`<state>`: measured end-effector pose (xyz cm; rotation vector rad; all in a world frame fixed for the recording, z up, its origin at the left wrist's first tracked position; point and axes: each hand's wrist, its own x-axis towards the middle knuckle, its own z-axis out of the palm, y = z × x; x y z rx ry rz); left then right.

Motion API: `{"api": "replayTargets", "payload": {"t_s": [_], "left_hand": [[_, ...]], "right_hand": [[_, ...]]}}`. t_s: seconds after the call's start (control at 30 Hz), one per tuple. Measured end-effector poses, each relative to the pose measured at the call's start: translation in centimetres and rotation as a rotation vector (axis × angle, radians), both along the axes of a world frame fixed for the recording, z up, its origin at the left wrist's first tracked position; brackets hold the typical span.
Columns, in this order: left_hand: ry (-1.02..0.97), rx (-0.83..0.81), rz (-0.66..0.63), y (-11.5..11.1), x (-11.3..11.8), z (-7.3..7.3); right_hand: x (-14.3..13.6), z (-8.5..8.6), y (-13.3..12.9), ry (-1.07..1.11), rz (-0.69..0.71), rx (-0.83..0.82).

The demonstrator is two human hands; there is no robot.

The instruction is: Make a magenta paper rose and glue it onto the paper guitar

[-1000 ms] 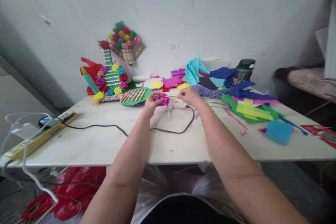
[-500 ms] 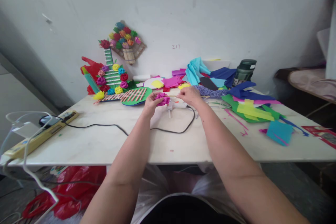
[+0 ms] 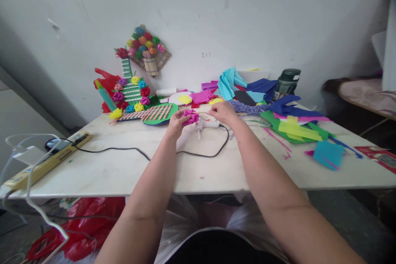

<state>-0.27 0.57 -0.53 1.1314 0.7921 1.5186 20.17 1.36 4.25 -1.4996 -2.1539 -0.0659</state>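
Magenta crepe paper (image 3: pixel 191 118), gathered into a flower-like shape, is pinched in my left hand (image 3: pixel 177 123). My right hand (image 3: pixel 222 112) is closed on a thin wooden stick (image 3: pixel 201 112), whose other end reaches the magenta paper. Just below and behind the stick lies a white glue gun (image 3: pixel 210 124), its nozzle towards me and a black cord trailing from it. Left of my hands rests a green guitar-shaped board (image 3: pixel 159 114) covered with a lattice of pinkish sticks.
Paper flowers (image 3: pixel 145 90) decorate an upright green piece at the back left. Coloured crepe paper (image 3: pixel 297 132), purple yarn (image 3: pixel 252 108) and a dark bottle (image 3: pixel 287 84) lie or stand to the right. A yellow power strip (image 3: pixel 49 160) sits at the left edge, with a black cord (image 3: pixel 114 148) crossing the table.
The view has shifted very slightly. Both hands keep their grip on the magenta paper and the stick, with hardly any movement.
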Motion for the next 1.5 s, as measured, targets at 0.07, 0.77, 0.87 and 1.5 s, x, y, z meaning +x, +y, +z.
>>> {"api": "replayTargets", "payload": {"t_s": [0.07, 0.77, 0.87, 1.5], "left_hand": [[-0.007, -0.004, -0.001, 0.0, 0.0, 0.0], [0.077, -0.002, -0.034, -0.1, 0.1, -0.1], [0.091, -0.006, -0.047, -0.2, 0.2, -0.1], [0.033, -0.011, -0.066, -0.2, 0.0, -0.2]], "right_hand": [[-0.1, 0.1, -0.1, 0.000, -0.005, -0.010], [-0.5, -0.5, 0.2, 0.168, 0.149, -0.210], [-0.6, -1.0, 0.6, 0.212, 0.172, -0.205], [-1.1, -0.9, -0.2, 0.109, 0.376, -0.130]]}}
